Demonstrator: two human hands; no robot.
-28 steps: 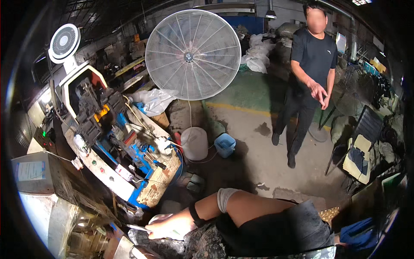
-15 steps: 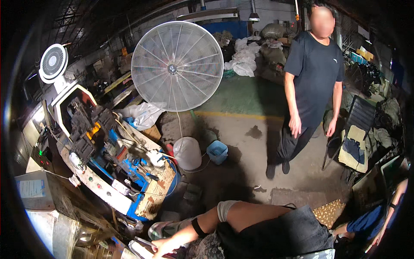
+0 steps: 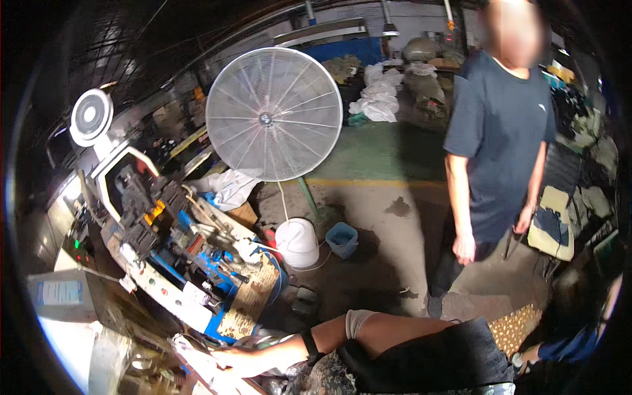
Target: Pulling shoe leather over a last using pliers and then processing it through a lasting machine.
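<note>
My right hand is low in the picture, at the end of a forearm with a black band round it. Its fingers are bent at the edge of a long, pale, flat piece. Glare washes out the fingertips, so what they grip cannot be made out. Beneath the forearm lies a dark patterned cloth, beside a bare leg and black shorts. My left hand is out of the picture.
Left stands a blue and white machine. Beyond it are a large round fan, a white bucket and a blue bucket. A person stands at right, near a padded chair. Another person's blue clothing shows lower right.
The view has shifted, and the fan and machine appear slightly lower and farther right. The standing person looks larger and nearer. My right hand appears a little higher and farther left.
</note>
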